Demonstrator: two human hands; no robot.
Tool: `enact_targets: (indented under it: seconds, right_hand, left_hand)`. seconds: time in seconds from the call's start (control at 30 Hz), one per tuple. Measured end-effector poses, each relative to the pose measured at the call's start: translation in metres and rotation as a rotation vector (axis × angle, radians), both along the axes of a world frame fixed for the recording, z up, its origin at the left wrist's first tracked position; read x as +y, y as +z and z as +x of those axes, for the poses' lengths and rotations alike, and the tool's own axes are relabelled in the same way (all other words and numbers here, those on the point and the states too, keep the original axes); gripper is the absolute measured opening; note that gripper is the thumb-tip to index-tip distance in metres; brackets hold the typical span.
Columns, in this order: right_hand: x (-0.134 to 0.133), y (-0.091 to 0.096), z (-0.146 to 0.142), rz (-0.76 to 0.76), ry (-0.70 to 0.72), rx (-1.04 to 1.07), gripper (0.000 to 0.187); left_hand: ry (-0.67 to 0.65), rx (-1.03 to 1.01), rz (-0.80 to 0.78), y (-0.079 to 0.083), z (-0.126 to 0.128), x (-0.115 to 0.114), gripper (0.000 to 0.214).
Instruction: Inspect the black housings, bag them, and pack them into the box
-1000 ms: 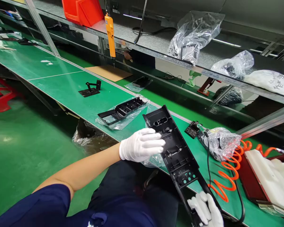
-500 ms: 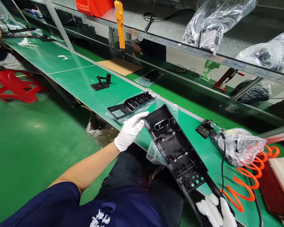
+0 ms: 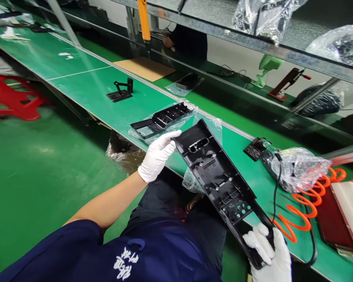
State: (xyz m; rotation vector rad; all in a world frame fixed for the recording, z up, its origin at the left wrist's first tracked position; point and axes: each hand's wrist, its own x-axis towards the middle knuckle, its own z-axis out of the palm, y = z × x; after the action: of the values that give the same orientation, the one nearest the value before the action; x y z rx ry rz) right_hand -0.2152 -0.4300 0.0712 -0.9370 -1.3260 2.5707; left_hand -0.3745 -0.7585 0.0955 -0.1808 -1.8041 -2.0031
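A long black plastic housing (image 3: 214,168) is held tilted over the bench edge, its ribbed inner side facing me. My left hand (image 3: 157,154), in a white glove, grips its upper left corner. At its lower end, my gloved right hand (image 3: 267,250) is wrapped round the frame by the rectangular opening. Beyond the left hand, a similar black housing (image 3: 161,119) lies on a clear plastic bag on the bench. Another clear bag (image 3: 191,182) hangs over the bench edge, partly behind the held housing.
The green bench (image 3: 85,84) carries a small black stand (image 3: 119,92). An orange electric screwdriver (image 3: 144,21) hangs above cardboard (image 3: 144,68). On the right are a bagged item (image 3: 300,168), an orange coiled hose (image 3: 294,225) and a dark red box (image 3: 335,219). A person's arm (image 3: 169,42) shows behind.
The view has shifted, so the bench and shelf sit higher in the picture. Both hands keep hold of the housing, whose lower end now shows more fully.
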Motion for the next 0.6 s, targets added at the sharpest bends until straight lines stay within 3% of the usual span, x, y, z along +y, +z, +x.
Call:
enact_targets:
  seconds: [0.13,0.27,0.47,0.6]
  right_hand:
    - [-0.01,0.012,-0.008,-0.173,-0.086,-0.088,0.053]
    - [-0.011,0.013,-0.008,-0.126,-0.094,-0.084,0.064]
    - [-0.012,0.019,0.003,-0.124,0.029,-0.007,0.05]
    - [-0.011,0.024,0.006,-0.066,0.038,-0.041,0.057]
  left_hand:
    - [0.013,-0.03,0.009,-0.008,-0.005,-0.002,0.047]
    - [-0.011,-0.069,-0.007,-0.017,-0.012,-0.006,0.045]
    - [-0.073,-0.149,0.087,-0.025,-0.022,-0.005,0.04]
    - [-0.074,-0.135,0.071,-0.024,-0.028,0.001,0.035]
